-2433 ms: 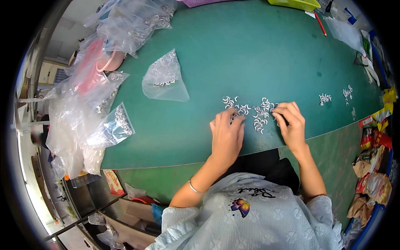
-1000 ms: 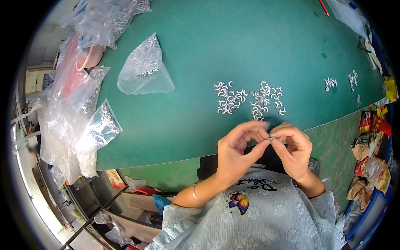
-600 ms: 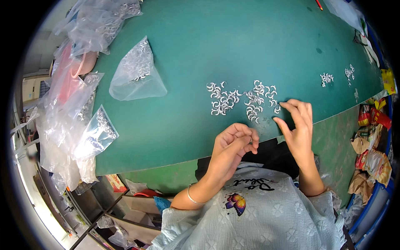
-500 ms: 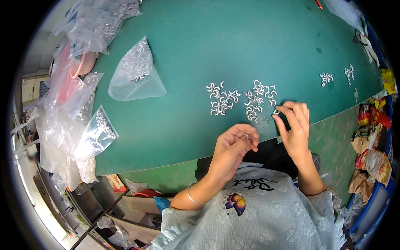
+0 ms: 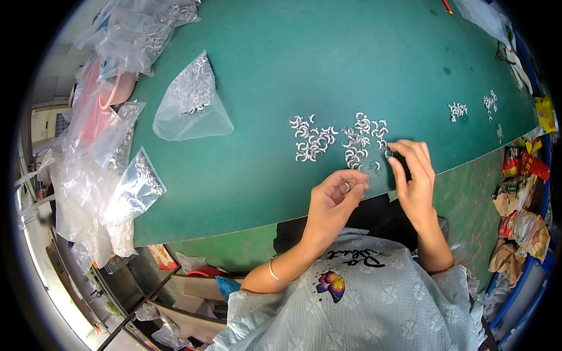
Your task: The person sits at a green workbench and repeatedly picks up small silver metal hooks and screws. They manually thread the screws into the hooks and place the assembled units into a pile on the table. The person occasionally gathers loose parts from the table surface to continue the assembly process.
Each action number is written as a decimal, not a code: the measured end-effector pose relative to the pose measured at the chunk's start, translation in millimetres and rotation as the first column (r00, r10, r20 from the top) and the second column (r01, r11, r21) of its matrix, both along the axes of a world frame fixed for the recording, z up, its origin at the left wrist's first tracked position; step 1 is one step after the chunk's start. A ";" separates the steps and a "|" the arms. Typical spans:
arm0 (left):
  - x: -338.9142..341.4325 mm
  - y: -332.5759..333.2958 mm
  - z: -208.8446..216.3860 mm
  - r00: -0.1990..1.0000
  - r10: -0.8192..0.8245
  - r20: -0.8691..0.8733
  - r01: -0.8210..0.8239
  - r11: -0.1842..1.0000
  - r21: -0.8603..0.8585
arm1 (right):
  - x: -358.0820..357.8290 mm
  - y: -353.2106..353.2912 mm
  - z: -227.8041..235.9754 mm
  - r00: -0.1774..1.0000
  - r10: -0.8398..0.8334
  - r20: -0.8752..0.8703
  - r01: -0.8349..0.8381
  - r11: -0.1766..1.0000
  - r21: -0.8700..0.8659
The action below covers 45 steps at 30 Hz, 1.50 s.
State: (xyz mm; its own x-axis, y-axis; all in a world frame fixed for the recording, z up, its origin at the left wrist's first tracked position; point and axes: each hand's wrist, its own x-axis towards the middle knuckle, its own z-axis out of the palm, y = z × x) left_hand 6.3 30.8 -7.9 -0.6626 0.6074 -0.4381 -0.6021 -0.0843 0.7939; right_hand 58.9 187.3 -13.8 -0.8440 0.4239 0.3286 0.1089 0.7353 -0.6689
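Note:
On the green table two loose heaps of small silver C-shaped metal pieces lie side by side, a left heap [image 5: 316, 140] and a right heap [image 5: 358, 137]. My left hand [image 5: 336, 202] is curled at the table's near edge, with one silver C-shaped piece [image 5: 346, 187] showing inside its fingers. To its right, my right hand [image 5: 414, 178] pinches another C-shaped piece [image 5: 389, 154] between thumb and forefinger, by the right heap's edge. A single C-shaped piece [image 5: 375, 166] lies between my hands. Whether the left hand hides more pieces, I cannot tell.
Two small clusters of metal pieces [image 5: 458, 110] [image 5: 490, 102] lie farther right. A translucent bag of pieces [image 5: 196, 105] stands on the left, near a smaller clear bag [image 5: 140, 184]. More plastic bags [image 5: 146, 35] and a pink basket [image 5: 120, 90] crowd the left edge.
My left hand has shifted slightly right and up, its fingers turned more toward the right. A single C-shaped piece now shows on the table between my hands. My right hand has barely moved.

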 end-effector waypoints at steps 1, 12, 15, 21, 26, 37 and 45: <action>0.5 0.0 0.8 1.000 -0.001 -0.025 0.001 1.000 -0.006 | 0.5 -0.9 0.8 1.000 0.001 0.023 -0.002 0.999 0.054; 3.3 8.6 4.3 0.992 -0.075 -0.101 0.072 0.997 -0.028 | 2.1 8.1 -3.0 0.993 0.078 -0.087 -0.075 0.997 0.034; 3.3 13.0 2.0 0.992 0.005 -0.130 -0.004 1.000 0.004 | 3.6 2.6 10.7 0.983 0.104 -0.152 -0.131 0.976 -0.176; 7.2 15.8 5.9 0.977 0.097 -0.191 -0.069 0.987 0.148 | 16.9 -13.6 19.8 0.984 0.089 -0.152 -0.153 0.858 -0.490; 9.2 11.6 5.5 0.935 0.114 -0.335 -0.067 0.986 0.151 | 18.1 -23.7 22.0 0.976 0.015 -0.219 -0.144 0.797 -0.587; 4.1 2.3 7.6 0.979 -0.037 0.201 -0.036 0.936 0.349 | 19.2 -9.5 14.8 0.999 -0.008 -0.043 -0.009 0.928 -0.372; 1.3 -7.0 -2.8 0.958 0.022 0.286 -0.124 0.932 0.342 | 7.0 -5.8 -1.5 0.993 0.093 0.068 -0.104 0.978 0.181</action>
State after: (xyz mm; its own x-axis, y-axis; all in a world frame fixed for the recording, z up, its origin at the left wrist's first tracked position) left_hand 7.6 23.8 -10.7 -0.5968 0.7099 -0.3740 -0.7716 -0.3799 0.5102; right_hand 66.0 181.6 -15.2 -0.8989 0.2748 0.3413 0.0652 0.8541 -0.5159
